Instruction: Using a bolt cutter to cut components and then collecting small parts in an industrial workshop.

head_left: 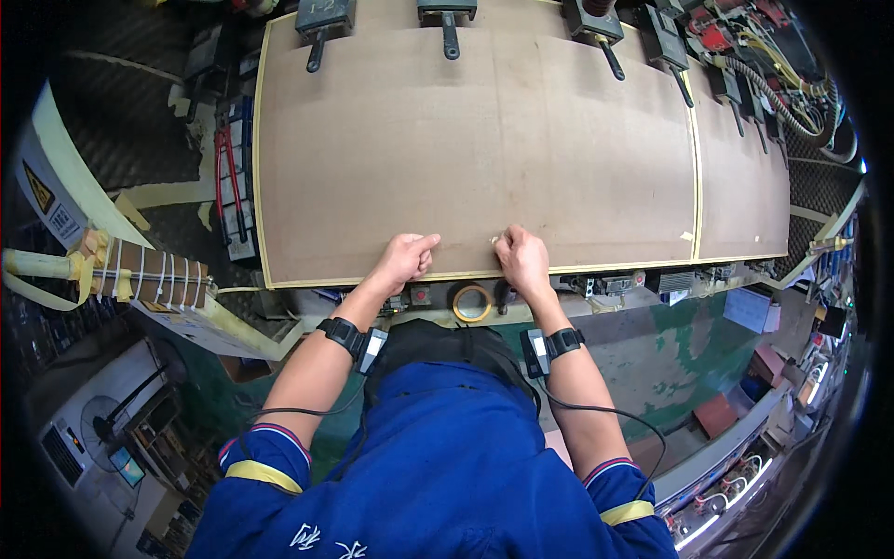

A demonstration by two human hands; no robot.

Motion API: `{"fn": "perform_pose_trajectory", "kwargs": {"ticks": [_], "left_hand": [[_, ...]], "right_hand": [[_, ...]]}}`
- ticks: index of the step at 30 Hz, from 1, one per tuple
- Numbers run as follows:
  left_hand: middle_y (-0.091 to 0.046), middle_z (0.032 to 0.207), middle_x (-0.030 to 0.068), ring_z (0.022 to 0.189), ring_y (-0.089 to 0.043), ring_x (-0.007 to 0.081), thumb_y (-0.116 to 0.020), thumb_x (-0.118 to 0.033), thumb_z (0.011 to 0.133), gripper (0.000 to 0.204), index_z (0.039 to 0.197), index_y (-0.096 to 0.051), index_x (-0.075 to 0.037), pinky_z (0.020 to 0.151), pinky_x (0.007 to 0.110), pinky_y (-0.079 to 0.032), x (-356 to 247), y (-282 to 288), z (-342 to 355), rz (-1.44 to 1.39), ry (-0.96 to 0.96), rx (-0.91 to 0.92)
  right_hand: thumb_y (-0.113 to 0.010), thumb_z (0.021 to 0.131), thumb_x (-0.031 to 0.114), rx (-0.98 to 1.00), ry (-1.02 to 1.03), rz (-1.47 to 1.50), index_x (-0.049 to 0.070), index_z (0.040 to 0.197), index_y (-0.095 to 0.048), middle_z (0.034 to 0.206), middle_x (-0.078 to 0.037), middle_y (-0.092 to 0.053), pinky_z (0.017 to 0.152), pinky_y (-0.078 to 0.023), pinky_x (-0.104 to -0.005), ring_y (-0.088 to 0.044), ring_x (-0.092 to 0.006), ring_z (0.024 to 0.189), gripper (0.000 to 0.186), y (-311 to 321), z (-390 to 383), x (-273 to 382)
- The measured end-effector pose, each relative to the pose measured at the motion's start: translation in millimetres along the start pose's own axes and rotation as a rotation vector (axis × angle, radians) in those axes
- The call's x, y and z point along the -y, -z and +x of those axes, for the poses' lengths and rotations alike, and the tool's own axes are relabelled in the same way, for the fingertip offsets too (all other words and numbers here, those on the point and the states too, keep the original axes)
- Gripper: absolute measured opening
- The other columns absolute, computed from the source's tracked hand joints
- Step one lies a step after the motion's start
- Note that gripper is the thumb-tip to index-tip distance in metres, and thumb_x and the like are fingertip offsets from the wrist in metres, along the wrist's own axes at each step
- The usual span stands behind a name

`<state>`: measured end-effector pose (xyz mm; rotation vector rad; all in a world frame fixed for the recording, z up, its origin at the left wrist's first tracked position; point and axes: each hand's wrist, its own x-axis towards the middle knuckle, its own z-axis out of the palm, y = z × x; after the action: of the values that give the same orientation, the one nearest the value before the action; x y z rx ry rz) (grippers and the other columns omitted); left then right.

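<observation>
Blue shirt [447, 438] nearest, head view. Beyond: tan mesh-textured panel [391, 140], flat, black-handled clamps [451, 37] at its far edge — probably stiff, unwieldy, easily scuffed; best held by the edges trimmed with yellow tape [307, 284]. Left hand [406, 261], over near edge: fingers curled nearly closed, hold unclear. Right hand [524, 261]: fingers bunched, pale speck [494, 240] at tips — cannot tell if gripped.

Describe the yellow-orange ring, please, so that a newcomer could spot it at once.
Find the large tan sheet with yellow edging. Just past its near edge, look below and left of the right hand. The yellow-orange ring is there, set apart from the dark knob just to its right by its round, open middle.
</observation>
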<state>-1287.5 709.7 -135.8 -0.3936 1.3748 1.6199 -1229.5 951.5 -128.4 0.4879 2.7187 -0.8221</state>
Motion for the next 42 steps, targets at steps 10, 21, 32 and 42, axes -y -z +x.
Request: {"fn": "perform_pose_trajectory", "kwargs": {"ticks": [10, 21, 32, 42], "left_hand": [[-0.053, 0.058, 0.0018, 0.045, -0.041, 0.0096, -0.058, -0.031, 0.101, 0.042, 0.067, -0.056, -0.007, 0.042, 0.026, -0.032, 7, -20, 6, 0.068, -0.002, 0.039], [-0.044, 0.061, -0.0042, 0.049, -0.033, 0.0052, -0.045, -0.038, 0.108, 0.038, 0.088, -0.06, -0.009, 0.044, 0.023, -0.025, 27, -124, -3, 0.111, 0.269, 0.47], [-0.037, 0.055, -0.0027, 0.045, -0.026, 0.0085, -0.05, -0.038, 0.105, 0.05, 0.063, -0.042, -0.013, 0.042, 0.025, -0.021, 51, -205, 15, 0.041, 0.235, 0.217], [-0.039, 0.054, 0.0011, 0.045, -0.032, 0.0118, -0.053, -0.035, 0.104, 0.049, 0.063, -0.044, -0.01, 0.042, 0.027, -0.026, 69, -348, 11, -0.068, 0.229, 0.065]], "right_hand": [[-0.071, 0.089, 0.019, -0.053, -0.222, 0.402, -0.001, 0.084, -0.067, 0.073, -0.015, -0.067, 0.06, -0.051, -0.034, -0.064, -0.019, 0.064, 0.022, 34, -56, -7], [-0.079, 0.078, 0.02, 0.05, -0.032, 0.263, 0.001, 0.091, -0.057, 0.084, -0.018, -0.064, 0.068, -0.053, -0.0455, -0.066, -0.037, 0.079, 0.032, 65, -87, -9], [-0.065, 0.089, 0.015, -0.187, -0.214, 0.439, 0.0, 0.09, -0.069, 0.077, -0.015, -0.07, 0.068, -0.056, -0.0362, -0.07, -0.0243, 0.07, 0.016, 165, -54, -284], [-0.056, 0.092, 0.007, -0.524, 0.041, 0.074, 0.002, 0.102, -0.063, 0.097, -0.021, -0.064, 0.082, -0.051, -0.0488, -0.062, -0.0414, 0.094, 0.013, 261, 19, -443]]}}
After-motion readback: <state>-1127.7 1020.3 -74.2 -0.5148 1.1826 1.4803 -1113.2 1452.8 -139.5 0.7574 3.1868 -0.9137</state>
